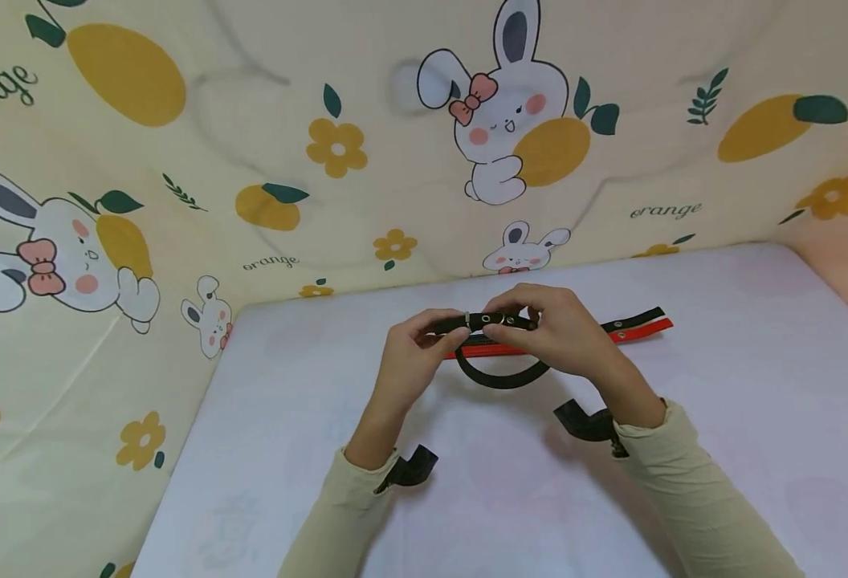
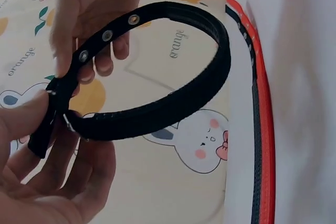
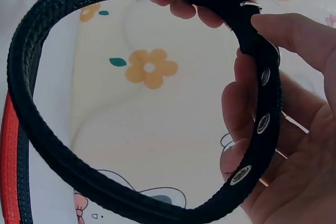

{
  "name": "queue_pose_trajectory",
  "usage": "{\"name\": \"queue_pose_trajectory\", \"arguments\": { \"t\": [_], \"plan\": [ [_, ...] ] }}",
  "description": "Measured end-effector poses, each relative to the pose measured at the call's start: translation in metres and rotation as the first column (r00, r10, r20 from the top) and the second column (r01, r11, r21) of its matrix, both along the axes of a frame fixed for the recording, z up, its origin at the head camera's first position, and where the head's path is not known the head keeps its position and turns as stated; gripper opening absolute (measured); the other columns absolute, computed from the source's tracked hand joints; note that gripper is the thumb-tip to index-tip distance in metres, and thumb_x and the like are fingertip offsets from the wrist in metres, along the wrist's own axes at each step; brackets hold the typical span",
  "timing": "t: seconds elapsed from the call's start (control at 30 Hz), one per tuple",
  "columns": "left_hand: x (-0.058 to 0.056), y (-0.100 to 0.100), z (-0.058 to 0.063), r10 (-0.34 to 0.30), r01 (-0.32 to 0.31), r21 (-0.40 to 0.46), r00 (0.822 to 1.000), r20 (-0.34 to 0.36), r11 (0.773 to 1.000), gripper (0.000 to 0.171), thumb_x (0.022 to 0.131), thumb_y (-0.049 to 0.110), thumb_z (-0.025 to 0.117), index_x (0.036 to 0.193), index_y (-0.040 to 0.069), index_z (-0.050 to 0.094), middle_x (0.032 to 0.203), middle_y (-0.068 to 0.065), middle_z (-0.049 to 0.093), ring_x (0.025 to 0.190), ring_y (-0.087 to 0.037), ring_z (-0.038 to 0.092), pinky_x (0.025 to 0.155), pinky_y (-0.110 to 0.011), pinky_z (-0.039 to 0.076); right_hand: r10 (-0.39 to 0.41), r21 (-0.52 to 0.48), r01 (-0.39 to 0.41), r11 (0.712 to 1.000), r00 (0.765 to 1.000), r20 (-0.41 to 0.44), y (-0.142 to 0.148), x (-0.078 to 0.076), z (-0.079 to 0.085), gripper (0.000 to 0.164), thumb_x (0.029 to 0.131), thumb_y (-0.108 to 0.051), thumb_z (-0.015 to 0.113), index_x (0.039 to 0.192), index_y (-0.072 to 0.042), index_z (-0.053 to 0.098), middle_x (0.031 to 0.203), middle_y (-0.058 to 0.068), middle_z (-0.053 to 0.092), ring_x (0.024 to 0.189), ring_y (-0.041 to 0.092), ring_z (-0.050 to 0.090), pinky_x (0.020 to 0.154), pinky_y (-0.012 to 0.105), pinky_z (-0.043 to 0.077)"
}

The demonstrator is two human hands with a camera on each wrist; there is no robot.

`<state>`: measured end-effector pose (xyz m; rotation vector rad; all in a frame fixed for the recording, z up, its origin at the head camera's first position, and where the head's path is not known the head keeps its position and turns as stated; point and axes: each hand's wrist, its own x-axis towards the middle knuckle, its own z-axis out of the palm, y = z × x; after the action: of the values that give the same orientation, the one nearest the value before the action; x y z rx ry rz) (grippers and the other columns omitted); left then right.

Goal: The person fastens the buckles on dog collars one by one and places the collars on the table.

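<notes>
A black collar [image 1: 502,382] with metal eyelets and a buckle is held up above the table, bent into a loop. My left hand [image 1: 411,357] pinches it at the buckle [image 2: 68,121], the thumb pressing on the strap where its ends cross. My right hand [image 1: 564,331] grips the part with the eyelets [image 3: 263,123] between thumb and fingers. The strap's free tip [image 2: 37,148] sticks out past the buckle on the left hand's side. Whether the buckle's pin sits in an eyelet, I cannot tell.
A red strap [image 1: 644,330] and a black strap [image 1: 629,321], both with eyelets, lie side by side on the white table [image 1: 287,449] behind the hands. Behind the table hangs a cream cloth [image 1: 388,48] printed with rabbits and oranges. Black bands [image 1: 586,423] hang at both wrists.
</notes>
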<state>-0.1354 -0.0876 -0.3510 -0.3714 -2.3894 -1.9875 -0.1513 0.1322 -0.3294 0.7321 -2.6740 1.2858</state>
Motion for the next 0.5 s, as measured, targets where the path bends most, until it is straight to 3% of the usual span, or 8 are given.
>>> {"name": "queue_pose_trajectory", "arguments": {
  "t": [0.23, 0.37, 0.5],
  "plan": [
    [-0.0004, -0.0001, -0.0025, 0.037, -0.043, -0.048, 0.994, -0.107, 0.998, 0.021, 0.086, 0.009, 0.077, 0.106, 0.003, 0.075, 0.104, -0.014, 0.073, 0.09, -0.018, 0.069, 0.079, -0.023, 0.058, 0.011, 0.081, -0.018, 0.997, 0.997, 0.083, -0.0058, -0.0001, -0.0003, 0.022, 0.086, -0.033, 0.079, 0.105, -0.025, 0.073, 0.09, -0.009, 0.068, 0.085, 0.01, 0.059, 0.07, 0.027, 0.047],
    [-0.0008, -0.0015, -0.0012, 0.037, -0.043, -0.054, 0.993, -0.114, 0.998, 0.021, 0.086, 0.01, 0.077, 0.106, 0.003, 0.076, 0.105, -0.015, 0.073, 0.093, -0.02, 0.07, 0.082, -0.023, 0.058, 0.013, 0.09, -0.018, 0.996, 0.998, 0.057, -0.0068, 0.0004, -0.0008, 0.021, 0.085, -0.035, 0.079, 0.103, -0.025, 0.073, 0.087, -0.009, 0.068, 0.084, 0.009, 0.059, 0.071, 0.029, 0.047],
    [-0.0005, -0.0034, 0.0008, 0.076, -0.077, -0.016, 0.994, -0.081, 0.997, 0.021, 0.086, 0.009, 0.077, 0.106, 0.003, 0.075, 0.105, -0.015, 0.074, 0.091, -0.019, 0.071, 0.08, -0.023, 0.058, 0.001, 0.083, -0.004, 0.997, 0.999, 0.037, -0.0059, 0.0002, -0.0006, 0.022, 0.086, -0.036, 0.078, 0.104, -0.024, 0.074, 0.089, -0.009, 0.07, 0.086, 0.009, 0.06, 0.078, 0.033, 0.048]
  ]
}}
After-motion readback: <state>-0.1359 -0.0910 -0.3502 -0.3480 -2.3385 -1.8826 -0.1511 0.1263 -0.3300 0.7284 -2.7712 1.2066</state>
